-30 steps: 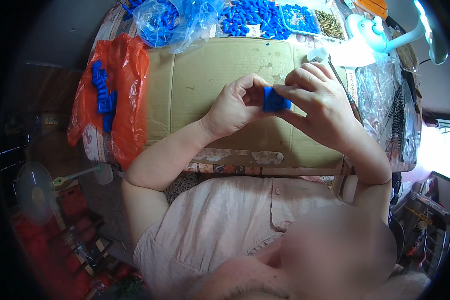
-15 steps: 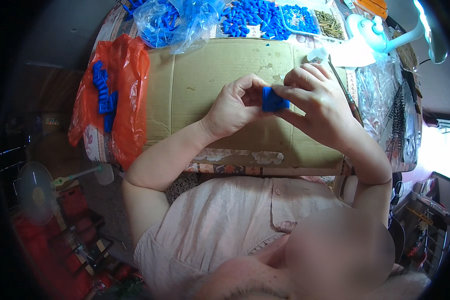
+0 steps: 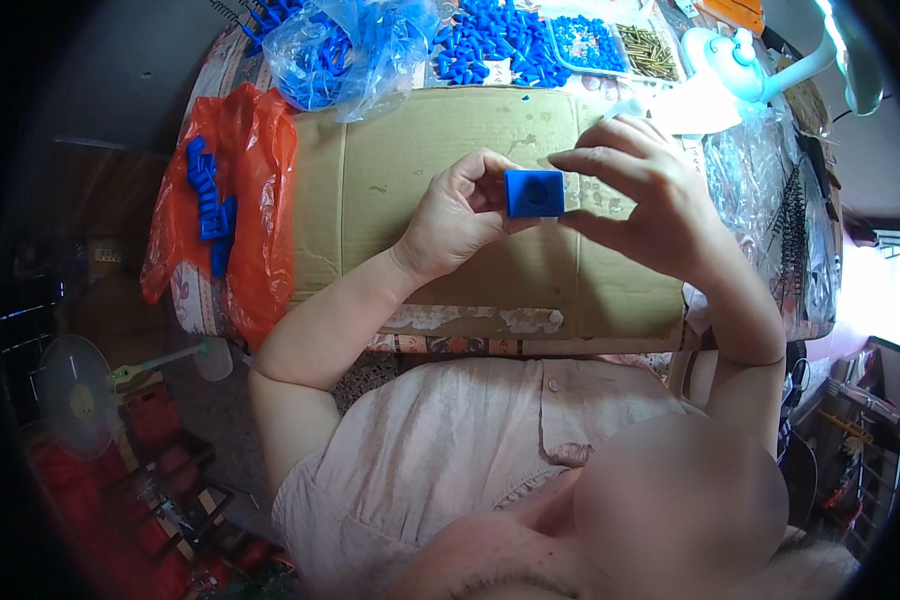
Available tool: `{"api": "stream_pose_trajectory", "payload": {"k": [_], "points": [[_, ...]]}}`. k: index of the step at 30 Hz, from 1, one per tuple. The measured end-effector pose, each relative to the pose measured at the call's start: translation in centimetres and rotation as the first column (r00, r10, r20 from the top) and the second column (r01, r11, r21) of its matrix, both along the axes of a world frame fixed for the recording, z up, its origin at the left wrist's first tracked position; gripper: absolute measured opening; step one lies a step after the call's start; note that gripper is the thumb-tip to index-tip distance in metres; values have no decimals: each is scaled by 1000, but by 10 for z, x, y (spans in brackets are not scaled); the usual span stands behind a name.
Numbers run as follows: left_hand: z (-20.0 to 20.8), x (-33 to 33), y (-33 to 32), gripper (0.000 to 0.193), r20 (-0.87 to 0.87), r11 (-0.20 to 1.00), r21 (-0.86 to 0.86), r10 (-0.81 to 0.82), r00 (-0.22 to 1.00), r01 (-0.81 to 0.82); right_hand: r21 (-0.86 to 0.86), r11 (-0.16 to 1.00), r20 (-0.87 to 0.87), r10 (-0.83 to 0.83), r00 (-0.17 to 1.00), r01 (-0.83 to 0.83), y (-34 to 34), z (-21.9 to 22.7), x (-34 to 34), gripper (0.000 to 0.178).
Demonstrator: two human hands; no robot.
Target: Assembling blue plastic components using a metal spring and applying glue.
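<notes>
Above the cardboard sheet point(image 3: 390, 150), a small blue square plastic block point(image 3: 534, 180) is pinched in my left hand point(image 3: 455, 215), its fingers closed on the block's left edge. A dark rounded recess shows in the face turned up to me. Just to the right of it hovers my right hand point(image 3: 655, 195), thumb and fingers spread apart with nothing between them. Its fingertips are close to the block's right side; a narrow gap seems to part them from it.
At the left, a red plastic bag point(image 3: 260, 190) carries several blue parts point(image 3: 208, 200). Along the back lie a clear bag point(image 3: 370, 60), blue cone-shaped pieces point(image 3: 500, 45), a tray of small blue bits point(image 3: 588, 45) and brass-coloured pins point(image 3: 650, 52). A lit lamp point(image 3: 720, 65) and clear plastic bags point(image 3: 735, 185) stand right.
My right hand has let go of the blue block and its fingers have spread. The block has shifted slightly left in my left hand, and its recessed face now shows.
</notes>
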State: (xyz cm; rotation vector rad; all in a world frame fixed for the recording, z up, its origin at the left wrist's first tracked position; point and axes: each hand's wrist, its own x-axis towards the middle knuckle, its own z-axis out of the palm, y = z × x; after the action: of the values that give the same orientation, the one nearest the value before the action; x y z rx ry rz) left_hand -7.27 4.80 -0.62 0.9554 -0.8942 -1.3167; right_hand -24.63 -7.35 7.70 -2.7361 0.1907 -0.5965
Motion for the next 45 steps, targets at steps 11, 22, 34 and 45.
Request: {"api": "stream_pose_trajectory", "payload": {"k": [11,22,34,45], "points": [[-3,5,0,36,-57,997,-31,70,996,-72,521,846,-301,61,952,110,-15,-12,1,14],[-4,5,1,38,-19,990,-107,86,996,-87,949,288,-194,217,957,127,-22,-27,7,17],[-7,-3,4,40,163,923,-383,116,980,-45,993,40,101,120,988,-107,-7,-44,9,17],[-7,-5,5,38,173,926,-373,136,975,-63,996,15,83,87,993,-84,-4,-45,11,14]]}}
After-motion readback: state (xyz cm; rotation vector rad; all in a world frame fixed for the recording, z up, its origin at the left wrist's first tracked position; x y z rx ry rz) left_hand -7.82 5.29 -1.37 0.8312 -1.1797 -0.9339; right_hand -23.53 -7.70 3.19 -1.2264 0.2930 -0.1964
